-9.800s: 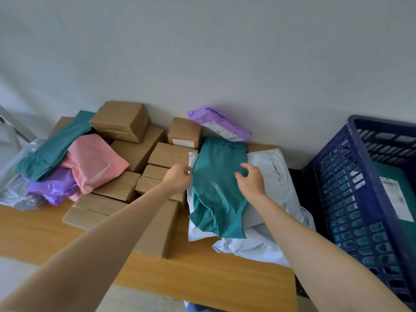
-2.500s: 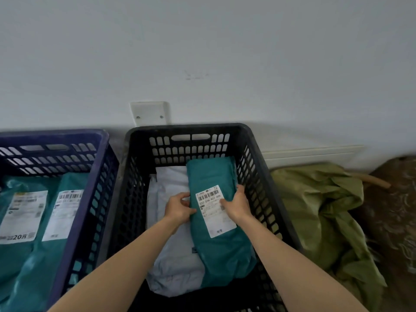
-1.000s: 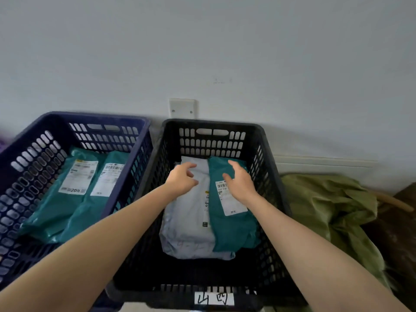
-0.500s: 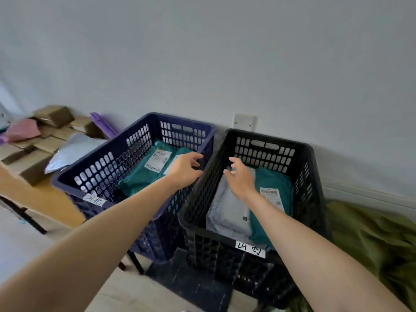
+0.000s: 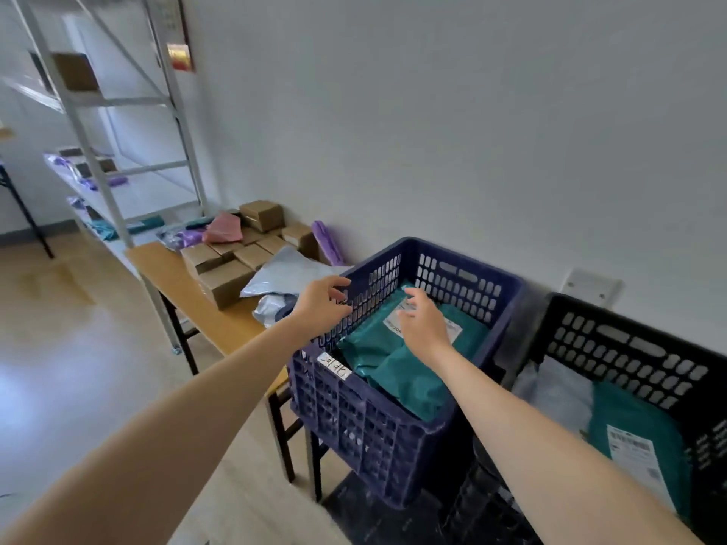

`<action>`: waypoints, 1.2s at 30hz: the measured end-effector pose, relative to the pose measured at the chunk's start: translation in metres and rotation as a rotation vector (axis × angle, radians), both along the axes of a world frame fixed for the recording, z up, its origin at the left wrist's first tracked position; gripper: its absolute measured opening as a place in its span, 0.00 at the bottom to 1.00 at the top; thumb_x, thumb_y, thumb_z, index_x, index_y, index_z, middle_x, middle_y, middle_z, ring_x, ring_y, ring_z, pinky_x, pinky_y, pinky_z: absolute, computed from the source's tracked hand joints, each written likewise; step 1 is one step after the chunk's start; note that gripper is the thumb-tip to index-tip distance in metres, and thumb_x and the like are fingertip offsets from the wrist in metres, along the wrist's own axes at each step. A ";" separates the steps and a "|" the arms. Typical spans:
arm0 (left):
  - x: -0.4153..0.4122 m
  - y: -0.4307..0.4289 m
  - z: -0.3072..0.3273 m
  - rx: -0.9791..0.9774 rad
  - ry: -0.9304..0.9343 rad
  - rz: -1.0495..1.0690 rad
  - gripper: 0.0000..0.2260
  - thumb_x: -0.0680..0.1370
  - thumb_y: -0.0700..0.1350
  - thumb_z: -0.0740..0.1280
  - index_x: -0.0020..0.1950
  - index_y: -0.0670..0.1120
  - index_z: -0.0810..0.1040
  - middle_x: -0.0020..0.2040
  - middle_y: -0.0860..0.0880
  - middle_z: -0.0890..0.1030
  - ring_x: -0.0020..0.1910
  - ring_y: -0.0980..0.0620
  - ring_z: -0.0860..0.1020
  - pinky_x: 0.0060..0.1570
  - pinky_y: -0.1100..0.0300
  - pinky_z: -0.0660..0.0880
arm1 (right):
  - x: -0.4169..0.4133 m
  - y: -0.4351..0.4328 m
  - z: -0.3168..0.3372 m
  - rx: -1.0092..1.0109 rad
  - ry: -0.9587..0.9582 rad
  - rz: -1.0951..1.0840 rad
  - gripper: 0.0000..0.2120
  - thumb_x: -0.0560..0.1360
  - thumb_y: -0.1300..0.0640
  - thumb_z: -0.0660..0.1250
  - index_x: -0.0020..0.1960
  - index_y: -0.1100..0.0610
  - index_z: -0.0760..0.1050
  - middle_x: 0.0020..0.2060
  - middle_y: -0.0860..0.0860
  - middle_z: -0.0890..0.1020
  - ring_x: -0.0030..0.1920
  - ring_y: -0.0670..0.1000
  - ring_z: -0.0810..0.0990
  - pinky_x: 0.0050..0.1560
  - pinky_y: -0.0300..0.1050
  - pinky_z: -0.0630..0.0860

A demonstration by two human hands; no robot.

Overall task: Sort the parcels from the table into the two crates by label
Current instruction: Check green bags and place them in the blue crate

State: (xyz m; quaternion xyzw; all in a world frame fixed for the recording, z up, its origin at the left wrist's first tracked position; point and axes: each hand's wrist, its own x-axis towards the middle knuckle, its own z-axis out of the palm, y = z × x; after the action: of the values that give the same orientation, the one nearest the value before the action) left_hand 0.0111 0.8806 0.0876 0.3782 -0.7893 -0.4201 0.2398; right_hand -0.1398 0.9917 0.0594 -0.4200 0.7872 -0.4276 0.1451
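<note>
While both hands hover empty at the blue crate [image 5: 464,256], mid-frame, the step in hand is judged to be the reach for the next parcel.

Left hand [image 5: 324,304]: in front of the crate's left wall, fingers spread and loosely curved, grip wide, holding nothing. Right hand [image 5: 423,326]: above the teal parcels [image 5: 397,371] lying in that crate, fingers relaxed, grip likewise wide and empty. Contact with the parcels cannot be confirmed.

Unsorted stock lies on the bench [image 5: 167,269], left of centre. The grey mailers [image 5: 287,269] are nearest the crate, with brown boxes [image 5: 228,275] behind them. A pink mailer [image 5: 222,232] and a purple mailer [image 5: 328,241] lie toward the wall. The black crate [image 5: 629,344], at the right edge, is part filled. A handwritten tag [image 5: 334,367] sits on the blue crate's near rim and is poorly legible.

Recommendations:
- Take the grey mailers first, as they are nearest and lie on top.
- Soft film is likely to sag and slip, so pinch two opposite edges with both hands rather than one corner.
- Turn the label face up and read it before moving off. No label shows on the bench stock from here.
- Match the label to the crate tag, then lay the parcel flat, label upward.
- Risk: dragging one mailer may pull its neighbour off the bench edge, so lift clear instead.
</note>
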 end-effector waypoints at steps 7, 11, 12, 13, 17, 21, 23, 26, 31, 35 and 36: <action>0.077 -0.111 0.004 0.010 0.032 0.113 0.20 0.75 0.37 0.71 0.66 0.48 0.74 0.51 0.49 0.77 0.47 0.48 0.78 0.48 0.54 0.79 | 0.067 -0.123 0.010 -0.047 0.021 0.074 0.21 0.80 0.61 0.59 0.72 0.58 0.64 0.67 0.56 0.72 0.62 0.55 0.75 0.61 0.49 0.72; 0.124 -0.186 0.006 -0.006 0.047 0.162 0.21 0.73 0.36 0.70 0.65 0.48 0.75 0.49 0.50 0.78 0.49 0.50 0.78 0.45 0.60 0.76 | 0.109 -0.199 0.012 -0.090 -0.015 0.119 0.22 0.79 0.64 0.59 0.72 0.59 0.64 0.68 0.58 0.71 0.66 0.55 0.72 0.64 0.46 0.71; 0.136 -0.204 0.006 0.000 0.049 0.169 0.21 0.73 0.36 0.71 0.65 0.49 0.75 0.48 0.52 0.78 0.48 0.51 0.78 0.45 0.60 0.76 | 0.119 -0.217 0.012 -0.101 -0.015 0.121 0.22 0.79 0.64 0.59 0.73 0.59 0.63 0.68 0.58 0.71 0.66 0.55 0.72 0.62 0.43 0.70; 0.147 -0.223 0.007 0.011 0.048 0.178 0.22 0.73 0.36 0.71 0.65 0.50 0.75 0.47 0.53 0.78 0.47 0.51 0.78 0.46 0.59 0.77 | 0.128 -0.235 0.013 -0.108 -0.012 0.120 0.22 0.80 0.64 0.59 0.73 0.59 0.63 0.69 0.58 0.71 0.67 0.55 0.72 0.60 0.40 0.70; 0.186 -0.288 0.002 0.038 0.038 0.201 0.23 0.73 0.35 0.70 0.66 0.49 0.74 0.53 0.47 0.78 0.46 0.49 0.79 0.38 0.61 0.78 | 0.154 -0.298 0.015 -0.113 -0.002 0.106 0.22 0.80 0.63 0.59 0.73 0.58 0.63 0.70 0.57 0.70 0.67 0.54 0.72 0.55 0.35 0.67; 0.205 -0.336 -0.003 0.056 0.063 0.212 0.24 0.72 0.34 0.72 0.65 0.51 0.75 0.51 0.48 0.78 0.49 0.47 0.79 0.48 0.53 0.80 | 0.168 -0.346 0.012 -0.103 0.016 0.107 0.20 0.81 0.62 0.59 0.71 0.57 0.65 0.68 0.56 0.71 0.65 0.53 0.73 0.56 0.36 0.69; 0.209 -0.361 -0.005 0.067 0.068 0.217 0.24 0.72 0.35 0.74 0.64 0.52 0.75 0.52 0.49 0.78 0.51 0.48 0.79 0.50 0.52 0.80 | 0.173 -0.373 0.008 -0.087 0.019 0.111 0.19 0.81 0.62 0.59 0.71 0.57 0.65 0.67 0.56 0.72 0.59 0.49 0.75 0.50 0.30 0.70; 0.211 -0.399 -0.010 0.070 0.090 0.214 0.23 0.72 0.37 0.74 0.64 0.53 0.75 0.53 0.48 0.78 0.50 0.49 0.79 0.48 0.54 0.80 | 0.177 -0.417 -0.001 -0.064 0.010 0.111 0.20 0.81 0.62 0.58 0.72 0.57 0.64 0.66 0.56 0.73 0.50 0.43 0.73 0.39 0.27 0.68; 0.208 -0.464 -0.018 0.079 0.102 0.212 0.21 0.73 0.38 0.73 0.64 0.51 0.76 0.51 0.49 0.77 0.50 0.49 0.78 0.48 0.54 0.79 | 0.174 -0.494 -0.016 -0.049 -0.016 0.110 0.20 0.81 0.63 0.58 0.72 0.56 0.64 0.65 0.54 0.74 0.42 0.38 0.73 0.31 0.25 0.69; 0.204 -0.529 -0.026 0.104 0.086 0.232 0.20 0.73 0.38 0.72 0.63 0.50 0.76 0.51 0.48 0.79 0.52 0.47 0.78 0.55 0.48 0.78 | 0.166 -0.565 -0.028 -0.044 -0.036 0.110 0.20 0.81 0.62 0.59 0.71 0.53 0.65 0.63 0.51 0.74 0.43 0.40 0.73 0.30 0.26 0.68; 0.202 -0.547 -0.029 0.114 0.081 0.233 0.19 0.74 0.38 0.72 0.63 0.50 0.76 0.51 0.47 0.79 0.52 0.46 0.79 0.55 0.47 0.78 | 0.163 -0.584 -0.032 -0.041 -0.050 0.109 0.20 0.80 0.62 0.59 0.71 0.53 0.65 0.62 0.50 0.74 0.45 0.40 0.73 0.30 0.25 0.68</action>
State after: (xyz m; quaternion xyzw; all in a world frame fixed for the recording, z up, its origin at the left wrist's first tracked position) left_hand 0.2128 0.3332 0.0585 0.4630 -0.7045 -0.4487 0.2967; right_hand 0.0233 0.4078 0.0274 -0.4545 0.7502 -0.4455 0.1793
